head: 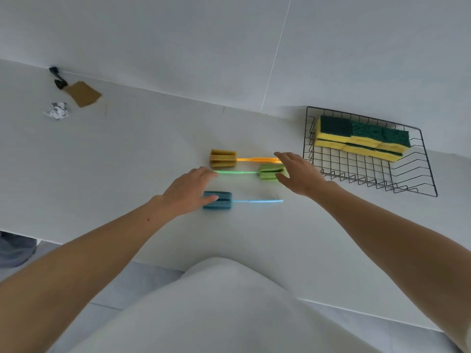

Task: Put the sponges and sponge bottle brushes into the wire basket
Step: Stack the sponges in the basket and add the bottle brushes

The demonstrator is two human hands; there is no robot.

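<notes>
Three sponge bottle brushes lie side by side on the white counter: an orange one (223, 158) farthest, a green one (270, 171) in the middle, a blue one (224, 200) nearest. My left hand (190, 189) hovers open over the blue sponge head and the green handle's left end. My right hand (297, 173) is spread open at the green sponge head and the orange handle's tip. The black wire basket (407, 179) at the right holds several yellow-and-green sponges (362, 137) stacked along its far side.
At the far left of the counter lie a brown card (82, 93), a crumpled paper ball (57, 110) and a small black object (58, 77). A white wall runs behind. The counter's near edge is just in front of my body.
</notes>
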